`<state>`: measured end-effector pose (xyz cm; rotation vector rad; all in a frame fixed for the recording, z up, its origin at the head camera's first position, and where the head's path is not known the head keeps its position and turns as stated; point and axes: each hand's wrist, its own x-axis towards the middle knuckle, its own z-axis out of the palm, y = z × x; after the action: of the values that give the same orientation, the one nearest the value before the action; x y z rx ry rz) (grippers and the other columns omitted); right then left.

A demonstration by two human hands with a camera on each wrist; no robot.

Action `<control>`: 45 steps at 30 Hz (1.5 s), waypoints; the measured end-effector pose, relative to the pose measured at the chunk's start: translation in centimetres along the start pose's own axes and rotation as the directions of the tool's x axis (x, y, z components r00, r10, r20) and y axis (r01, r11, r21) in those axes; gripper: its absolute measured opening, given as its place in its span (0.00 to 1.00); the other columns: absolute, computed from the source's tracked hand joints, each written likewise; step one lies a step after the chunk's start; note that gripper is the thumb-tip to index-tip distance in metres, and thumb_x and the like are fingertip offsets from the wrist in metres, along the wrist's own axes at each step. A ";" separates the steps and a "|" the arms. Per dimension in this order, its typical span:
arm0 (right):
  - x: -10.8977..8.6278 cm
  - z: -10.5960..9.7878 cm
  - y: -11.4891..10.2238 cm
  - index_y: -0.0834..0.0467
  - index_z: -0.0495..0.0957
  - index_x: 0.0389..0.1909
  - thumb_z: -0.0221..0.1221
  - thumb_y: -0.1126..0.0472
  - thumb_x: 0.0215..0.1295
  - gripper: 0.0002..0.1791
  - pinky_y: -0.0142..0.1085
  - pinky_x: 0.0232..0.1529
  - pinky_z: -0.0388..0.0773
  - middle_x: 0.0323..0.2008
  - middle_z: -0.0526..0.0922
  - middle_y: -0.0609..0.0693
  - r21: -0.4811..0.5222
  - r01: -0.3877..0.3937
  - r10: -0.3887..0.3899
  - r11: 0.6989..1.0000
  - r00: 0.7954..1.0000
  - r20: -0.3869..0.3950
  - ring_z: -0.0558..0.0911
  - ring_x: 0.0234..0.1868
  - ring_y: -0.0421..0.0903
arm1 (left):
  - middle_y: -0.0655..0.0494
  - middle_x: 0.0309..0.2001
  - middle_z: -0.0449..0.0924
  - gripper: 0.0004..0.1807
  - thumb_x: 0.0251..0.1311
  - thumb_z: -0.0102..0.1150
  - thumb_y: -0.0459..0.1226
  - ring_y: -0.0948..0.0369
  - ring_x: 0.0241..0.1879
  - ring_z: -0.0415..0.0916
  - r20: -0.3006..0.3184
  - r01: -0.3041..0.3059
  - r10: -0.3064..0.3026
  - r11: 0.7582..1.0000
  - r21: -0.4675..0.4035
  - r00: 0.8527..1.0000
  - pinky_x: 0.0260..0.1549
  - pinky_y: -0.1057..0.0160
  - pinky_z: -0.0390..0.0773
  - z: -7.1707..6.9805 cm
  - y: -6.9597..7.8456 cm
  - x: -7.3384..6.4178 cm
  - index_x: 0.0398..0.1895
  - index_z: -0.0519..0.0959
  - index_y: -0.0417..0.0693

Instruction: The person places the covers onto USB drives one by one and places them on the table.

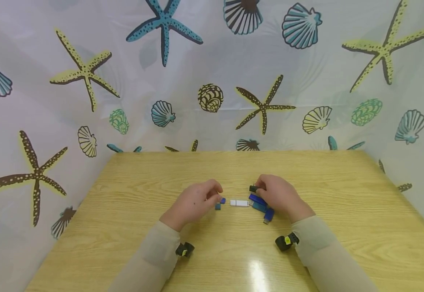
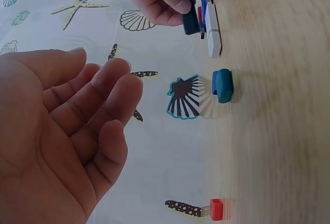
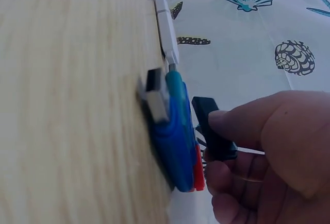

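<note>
My right hand (image 1: pixel 278 195) pinches a small black USB stick (image 3: pixel 211 126) between thumb and fingers, over the far side of a group of USB sticks. In that group lie a teal stick (image 1: pixel 259 207), a blue stick (image 1: pixel 257 198) and another blue stick (image 1: pixel 268 215) whose metal plug points outward. A red stick (image 3: pixel 198 170) shows behind them in the right wrist view. My left hand (image 1: pixel 197 200) hovers with loosely bent fingers, holding nothing. Beside its fingertips lie a teal cap (image 1: pixel 217 207) and a blue cap (image 1: pixel 223 200).
Between the hands a white USB stick (image 1: pixel 239 203) lies on the wooden table (image 1: pixel 153 170). A red cap (image 2: pixel 216 209) stands farther along, hidden by my left hand in the head view. A shell-patterned sheet (image 1: pixel 183 81) hangs behind the table.
</note>
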<state>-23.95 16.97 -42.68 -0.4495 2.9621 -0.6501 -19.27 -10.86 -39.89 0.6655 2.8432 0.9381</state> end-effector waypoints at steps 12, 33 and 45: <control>-0.1 0.5 0.3 0.54 0.84 0.45 0.60 0.56 0.72 0.09 0.48 0.45 0.78 0.42 0.84 0.50 -0.065 0.013 -0.012 0.998 1.000 0.020 0.78 0.35 0.46 | 0.66 0.39 0.81 0.10 0.74 0.57 0.44 0.64 0.35 0.76 0.009 0.000 0.000 0.999 0.048 1.000 0.39 0.61 0.78 -0.1 -0.3 0.1 0.52 0.80 0.54; 0.1 -0.1 0.2 0.53 0.83 0.44 0.60 0.55 0.73 0.07 0.48 0.46 0.78 0.40 0.82 0.48 -0.010 0.040 -0.040 0.999 0.999 -0.007 0.78 0.36 0.46 | 0.53 0.70 0.70 0.18 0.76 0.53 0.40 0.52 0.69 0.67 0.150 -0.124 0.086 0.954 0.272 0.985 0.65 0.51 0.67 2.5 -0.7 1.1 0.64 0.79 0.49; 0.0 -0.4 0.1 0.53 0.81 0.43 0.60 0.54 0.73 0.07 0.46 0.44 0.76 0.36 0.80 0.46 0.013 0.029 -0.030 0.999 0.999 0.025 0.76 0.35 0.47 | 0.56 0.61 0.77 0.16 0.73 0.54 0.33 0.57 0.63 0.71 0.219 -0.161 0.090 0.929 0.332 0.972 0.63 0.58 0.69 2.9 -0.9 1.7 0.60 0.80 0.48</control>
<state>-24.07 17.23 -42.34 -0.4976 2.9310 -0.6608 -20.52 -9.16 -42.64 0.9274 2.8300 0.3479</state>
